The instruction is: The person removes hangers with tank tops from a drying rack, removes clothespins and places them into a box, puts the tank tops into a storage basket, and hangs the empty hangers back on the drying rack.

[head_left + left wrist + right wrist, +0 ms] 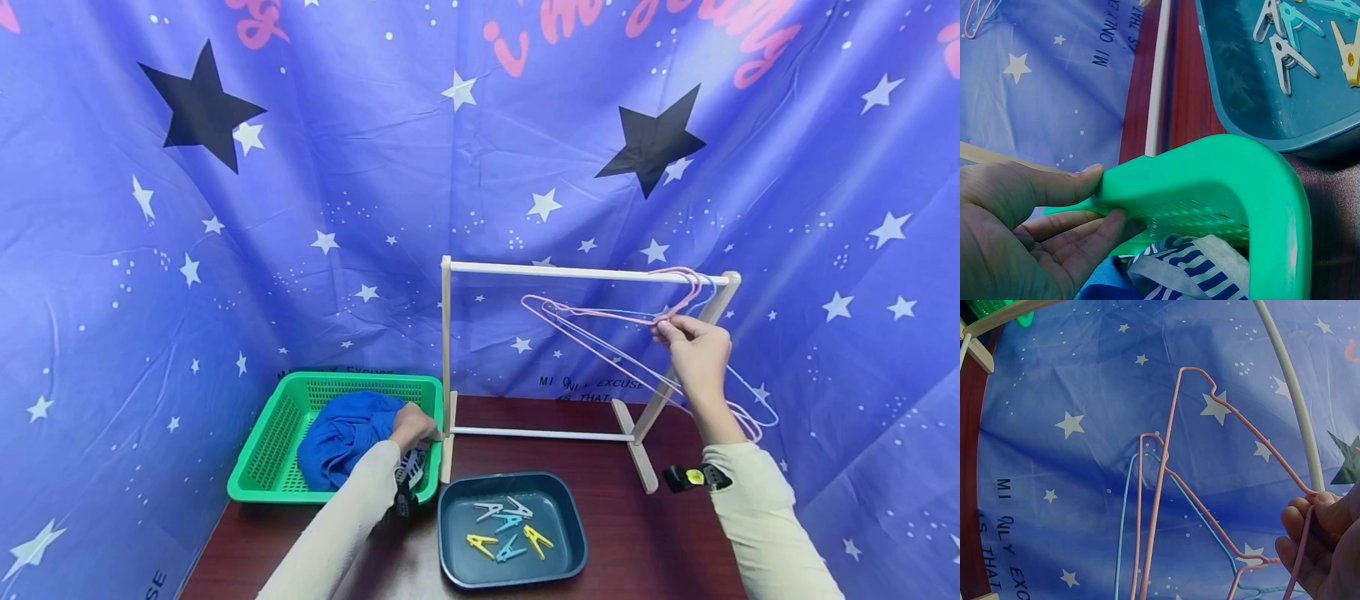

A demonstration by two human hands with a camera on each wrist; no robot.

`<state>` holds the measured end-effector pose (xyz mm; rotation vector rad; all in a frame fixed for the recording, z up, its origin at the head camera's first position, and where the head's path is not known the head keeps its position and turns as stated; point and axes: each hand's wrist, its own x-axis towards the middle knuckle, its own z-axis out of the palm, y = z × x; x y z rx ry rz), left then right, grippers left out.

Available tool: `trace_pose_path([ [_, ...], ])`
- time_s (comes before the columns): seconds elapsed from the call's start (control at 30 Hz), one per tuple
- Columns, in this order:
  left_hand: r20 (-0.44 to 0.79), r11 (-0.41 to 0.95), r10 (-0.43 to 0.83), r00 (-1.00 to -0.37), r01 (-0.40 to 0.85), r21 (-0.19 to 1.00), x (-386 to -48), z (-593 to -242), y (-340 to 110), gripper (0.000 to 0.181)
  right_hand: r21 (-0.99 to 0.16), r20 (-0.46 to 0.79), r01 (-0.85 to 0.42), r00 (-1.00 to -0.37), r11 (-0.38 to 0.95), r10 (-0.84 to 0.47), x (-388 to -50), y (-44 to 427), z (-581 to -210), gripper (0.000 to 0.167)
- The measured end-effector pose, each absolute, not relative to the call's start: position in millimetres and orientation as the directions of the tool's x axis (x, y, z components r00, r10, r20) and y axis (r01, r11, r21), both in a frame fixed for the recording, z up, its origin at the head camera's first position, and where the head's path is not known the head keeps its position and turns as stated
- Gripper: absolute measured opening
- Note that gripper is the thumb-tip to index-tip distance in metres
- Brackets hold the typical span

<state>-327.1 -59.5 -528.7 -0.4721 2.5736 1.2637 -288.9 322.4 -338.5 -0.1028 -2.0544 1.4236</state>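
Note:
My left hand (412, 427) grips the right-hand rim of a green plastic basket (1282, 194), the thumb on the outside and the fingers inside. A crumpled blue cloth (341, 442) fills much of the basket, beside a blue-and-white striped cloth (1200, 275). At the rack's right end, my right hand (699, 350) pinches a pink hanger (1260, 440) between thumb and fingers, near its hook. Another pink hanger (1138, 531) and a light blue hanger (1124, 512) are close behind it. The hooks loop over the rack's top bar (555, 272).
A dark blue tray (447, 533) with several grey, teal and yellow clothespins (510, 521) stands in front of the rack. The rack's wooden foot (641, 467) rests on the reddish-brown table (622, 542). A starry purple curtain (420, 167) surrounds the table.

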Motion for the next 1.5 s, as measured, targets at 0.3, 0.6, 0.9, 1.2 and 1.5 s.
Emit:
trace_pose_path([
  [0.3, -0.351, 0.559, -0.180, -0.919, -0.389, 0.732, -326.4, -527.8, -59.9, 0.023, -0.853, 0.454, -0.263, -0.801, 0.451, 0.391, -297.5, 324.0, -334.3, 0.020],
  [0.6, -0.349, 0.566, -0.184, -0.919, -0.389, 0.727, -325.5, -525.7, -59.7, 0.026, -0.844, 0.433, -0.229, -0.825, 0.485, 0.364, -309.3, 328.3, -334.6, 0.020],
  [0.9, -0.360, 0.562, -0.186, -0.914, -0.400, 0.724, -325.5, -525.7, -59.6, 0.026, -0.844, 0.407, -0.195, -0.840, 0.499, 0.360, -315.9, 332.6, -340.1, 0.022],
  [1.2, -0.366, 0.558, -0.194, -0.910, -0.409, 0.722, -325.9, -526.2, -59.2, 0.029, -0.851, 0.392, -0.188, -0.849, 0.491, 0.354, -316.1, 331.4, -339.7, 0.023],
  [1.5, -0.349, 0.546, -0.190, -0.917, -0.395, 0.739, -322.0, -523.8, -58.6, 0.025, -0.842, 0.400, -0.197, -0.853, 0.503, 0.335, -318.5, 330.8, -343.0, 0.020],
])
